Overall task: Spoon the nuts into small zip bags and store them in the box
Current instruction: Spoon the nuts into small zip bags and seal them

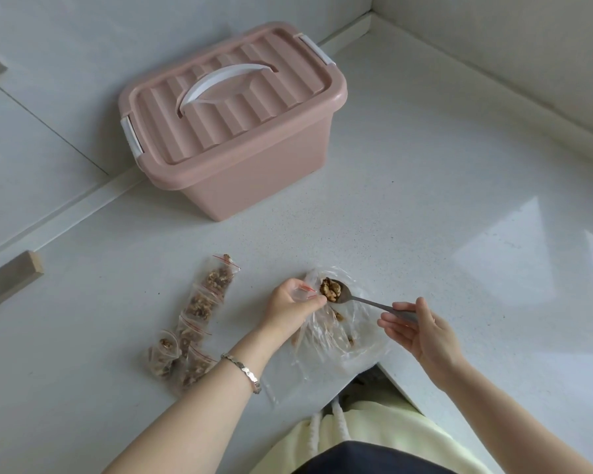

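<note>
Head view: I'm mid-fill on another bag. My left hand (293, 301) pinches the small zip bag (303, 291) at its red-striped mouth. The mouth faces roughly 3 o'clock, toward the spoon (356, 300).

My right hand (416, 325) pinches the far end of the spoon handle between thumb and fingers, with the other fingers loose. The bowl is heaped with nuts (330, 289) and sits right at the bag mouth, above the big clear bag (339, 340), which looks nearly empty.

Spoon axis: the bowl points between 9 and 10 o'clock, the handle trails to 3–4, and it sits near level.

Next move, as I judge it: push the bowl past the lip, then roll the handle to tip the load in. The mouth is narrow and the heap is tall, so I need to spread the opening first. Anything that spills should land on the clear bag.

Filled bags (199, 309) lie in a row at 9 o'clock of my left hand, running about 1 to 7. The box (233, 131) is at 11 o'clock, well apart, with its lid on. Storing hasn't started.
</note>
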Demonstrator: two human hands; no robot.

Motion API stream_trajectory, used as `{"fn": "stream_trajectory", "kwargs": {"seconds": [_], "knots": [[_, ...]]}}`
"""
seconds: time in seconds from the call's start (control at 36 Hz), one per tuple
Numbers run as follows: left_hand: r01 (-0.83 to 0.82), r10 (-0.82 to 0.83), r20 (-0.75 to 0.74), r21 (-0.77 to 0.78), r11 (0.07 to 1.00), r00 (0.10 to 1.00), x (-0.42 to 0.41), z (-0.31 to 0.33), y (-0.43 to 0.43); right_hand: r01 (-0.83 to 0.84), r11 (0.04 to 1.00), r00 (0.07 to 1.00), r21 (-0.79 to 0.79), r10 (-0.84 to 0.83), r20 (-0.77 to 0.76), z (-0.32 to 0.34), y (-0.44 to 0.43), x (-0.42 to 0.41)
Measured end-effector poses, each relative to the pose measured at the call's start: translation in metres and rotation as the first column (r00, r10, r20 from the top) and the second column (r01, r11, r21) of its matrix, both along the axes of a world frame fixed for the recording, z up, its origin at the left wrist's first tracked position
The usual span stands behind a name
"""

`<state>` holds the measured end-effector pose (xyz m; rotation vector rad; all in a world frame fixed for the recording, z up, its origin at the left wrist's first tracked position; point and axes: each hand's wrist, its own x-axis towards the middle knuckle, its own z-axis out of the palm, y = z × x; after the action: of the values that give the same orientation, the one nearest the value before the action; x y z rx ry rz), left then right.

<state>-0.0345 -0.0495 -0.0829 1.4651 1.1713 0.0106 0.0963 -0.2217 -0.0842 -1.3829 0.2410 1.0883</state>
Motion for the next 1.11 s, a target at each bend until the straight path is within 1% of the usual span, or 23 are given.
{"fn": "stream_trajectory", "kwargs": {"seconds": [0.11, 0.19, 0.25, 0.31, 0.44, 0.64, 0.78, 0.89, 1.0, 1.06, 1.11], "knots": [[0.058, -0.058, -0.02, 0.033, 0.998, 0.998, -0.003, -0.001, -0.004, -0.001, 1.0, 1.0, -0.004, 0.001, 0.007, 0.0, -0.005, 0.0], [0.082, -0.078, -0.033, 0.145, 0.986, 0.996, -0.007, -0.001, -0.006, -0.002, 1.0, 0.999, -0.019, 0.003, 0.046, 0.001, -0.009, 0.001], [0.064, -0.059, -0.024, 0.256, 0.965, 0.998, -0.01, 0.0, -0.006, 0.0, 1.0, 0.996, -0.023, 0.002, 0.086, 0.003, -0.012, 0.003], [0.035, -0.034, -0.009, 0.335, 0.942, 0.999, -0.011, 0.002, -0.007, 0.007, 1.0, 0.994, -0.011, -0.005, 0.11, 0.007, -0.014, 0.005], [0.0, -0.025, 0.052, 0.428, 0.904, 0.998, -0.014, 0.011, -0.015, 0.012, 1.0, 0.988, 0.021, -0.015, 0.152, 0.02, -0.021, 0.008], [-0.015, -0.037, 0.12, 0.405, 0.914, 0.992, -0.009, 0.018, -0.031, 0.036, 0.997, 0.972, 0.074, -0.052, 0.23, 0.049, -0.021, 0.001], [-0.053, -0.001, 0.153, 0.347, 0.936, 0.988, -0.004, 0.021, -0.037, 0.036, 0.991, 0.933, 0.126, -0.079, 0.351, 0.067, -0.012, -0.016], [-0.069, 0.023, 0.15, 0.31, 0.948, 0.988, -0.002, 0.021, -0.039, -0.008, 0.99, 0.868, 0.14, -0.062, 0.493, 0.072, -0.008, -0.031], [-0.098, 0.042, 0.192, 0.291, 0.952, 0.98, -0.001, 0.024, -0.039, -0.062, 0.99, 0.801, 0.124, -0.025, 0.598, 0.073, -0.008, -0.041], [-0.121, 0.06, 0.225, 0.27, 0.955, 0.973, -0.001, 0.027, -0.039, -0.097, 0.991, 0.742, 0.094, 0.009, 0.67, 0.074, -0.01, -0.043], [-0.124, 0.061, 0.239, 0.259, 0.958, 0.969, -0.001, 0.029, -0.039, -0.148, 0.988, 0.647, 0.04, 0.066, 0.759, 0.076, -0.013, -0.044]]}}
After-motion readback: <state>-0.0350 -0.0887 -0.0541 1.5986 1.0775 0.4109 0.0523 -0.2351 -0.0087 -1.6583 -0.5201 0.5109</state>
